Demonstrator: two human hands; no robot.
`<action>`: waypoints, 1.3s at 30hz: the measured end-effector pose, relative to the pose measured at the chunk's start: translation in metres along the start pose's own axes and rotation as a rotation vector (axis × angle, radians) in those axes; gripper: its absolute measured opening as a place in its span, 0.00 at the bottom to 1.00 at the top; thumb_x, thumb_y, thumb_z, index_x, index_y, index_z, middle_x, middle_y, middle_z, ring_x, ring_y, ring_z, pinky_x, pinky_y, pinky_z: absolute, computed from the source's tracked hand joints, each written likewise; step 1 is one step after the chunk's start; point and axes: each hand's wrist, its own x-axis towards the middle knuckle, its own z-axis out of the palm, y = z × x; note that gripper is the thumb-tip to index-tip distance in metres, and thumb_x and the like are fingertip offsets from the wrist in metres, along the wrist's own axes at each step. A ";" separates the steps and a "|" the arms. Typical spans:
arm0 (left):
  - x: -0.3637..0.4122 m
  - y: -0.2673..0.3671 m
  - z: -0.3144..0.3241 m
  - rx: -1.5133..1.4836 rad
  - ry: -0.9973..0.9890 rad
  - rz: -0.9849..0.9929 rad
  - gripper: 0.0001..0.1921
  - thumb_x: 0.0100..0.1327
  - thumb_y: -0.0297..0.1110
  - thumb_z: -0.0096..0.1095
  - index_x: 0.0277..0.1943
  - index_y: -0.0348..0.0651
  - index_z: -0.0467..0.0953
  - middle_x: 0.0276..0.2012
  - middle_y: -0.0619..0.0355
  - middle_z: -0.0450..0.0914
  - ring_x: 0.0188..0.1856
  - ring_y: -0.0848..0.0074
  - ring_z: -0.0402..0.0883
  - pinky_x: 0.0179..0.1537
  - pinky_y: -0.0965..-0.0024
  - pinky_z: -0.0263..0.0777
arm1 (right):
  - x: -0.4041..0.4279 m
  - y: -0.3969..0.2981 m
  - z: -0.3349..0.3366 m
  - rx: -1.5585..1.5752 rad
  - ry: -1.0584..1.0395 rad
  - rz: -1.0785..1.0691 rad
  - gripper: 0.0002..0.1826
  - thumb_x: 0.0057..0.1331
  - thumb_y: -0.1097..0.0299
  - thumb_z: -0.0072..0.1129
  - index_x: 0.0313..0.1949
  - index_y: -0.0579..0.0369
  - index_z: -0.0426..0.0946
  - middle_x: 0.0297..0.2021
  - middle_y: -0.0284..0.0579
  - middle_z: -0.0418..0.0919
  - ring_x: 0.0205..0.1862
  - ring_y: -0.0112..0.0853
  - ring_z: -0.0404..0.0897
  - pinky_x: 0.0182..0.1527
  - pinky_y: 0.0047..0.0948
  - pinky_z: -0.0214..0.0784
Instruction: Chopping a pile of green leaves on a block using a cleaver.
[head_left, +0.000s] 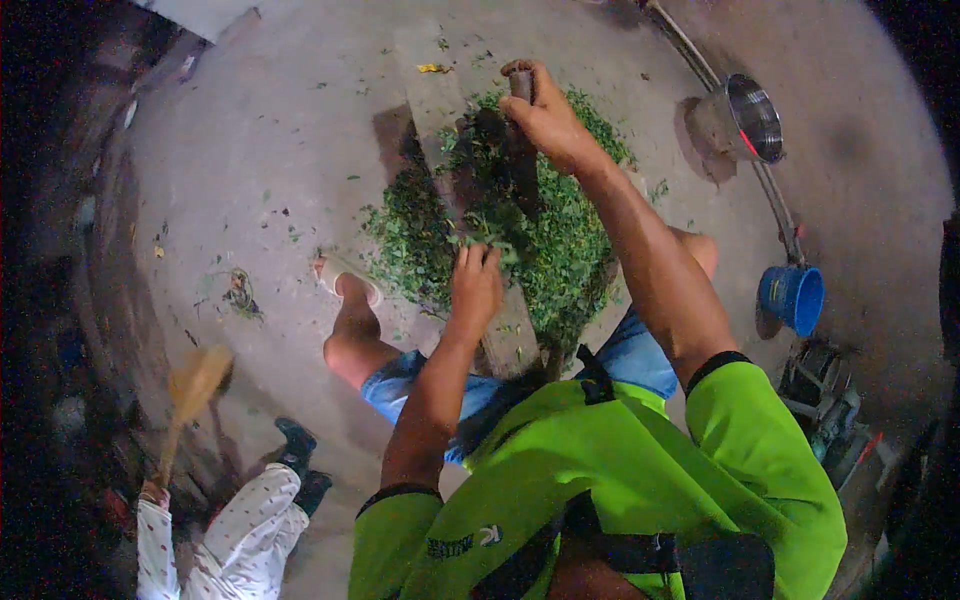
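Note:
My right hand (551, 120) is raised, closed round the upper end of a dark handle or bar (522, 86); a dark, blurred shape runs below it over the leaves, and its kind is unclear. A large heap of chopped green leaves (574, 232) lies on both sides of a wooden board (514, 330) between my legs. My left hand (477, 289) rests at the near part of the board, fingers curled on some green leaves (487, 229).
Metal pot (754, 120) and blue bucket (791, 300) stand at right, beside a long pole (776, 202). Machine-like equipment (825, 405) lies lower right. Another person (247, 525) at lower left holds a broom (199, 382). Leaf scraps (241, 292) dot the floor.

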 end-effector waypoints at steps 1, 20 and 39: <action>0.012 -0.003 -0.002 -0.007 0.027 -0.016 0.15 0.55 0.23 0.61 0.47 0.34 0.80 0.46 0.46 0.74 0.48 0.51 0.73 0.46 0.54 0.73 | -0.001 -0.001 0.002 0.002 -0.010 -0.007 0.25 0.66 0.66 0.58 0.60 0.54 0.63 0.35 0.40 0.70 0.33 0.27 0.70 0.34 0.29 0.66; 0.017 -0.008 0.002 -0.037 0.122 -0.274 0.16 0.49 0.22 0.65 0.44 0.39 0.77 0.44 0.49 0.74 0.49 0.53 0.75 0.47 0.55 0.73 | -0.101 0.067 0.023 0.117 0.103 -0.114 0.28 0.70 0.68 0.52 0.66 0.53 0.53 0.44 0.48 0.72 0.40 0.32 0.72 0.43 0.34 0.67; 0.088 -0.027 -0.016 -0.315 0.280 -0.155 0.23 0.51 0.23 0.63 0.53 0.36 0.73 0.55 0.45 0.71 0.59 0.48 0.70 0.62 0.54 0.64 | -0.132 0.066 0.039 0.069 0.095 0.007 0.26 0.69 0.67 0.55 0.63 0.56 0.57 0.49 0.52 0.74 0.47 0.39 0.77 0.53 0.39 0.69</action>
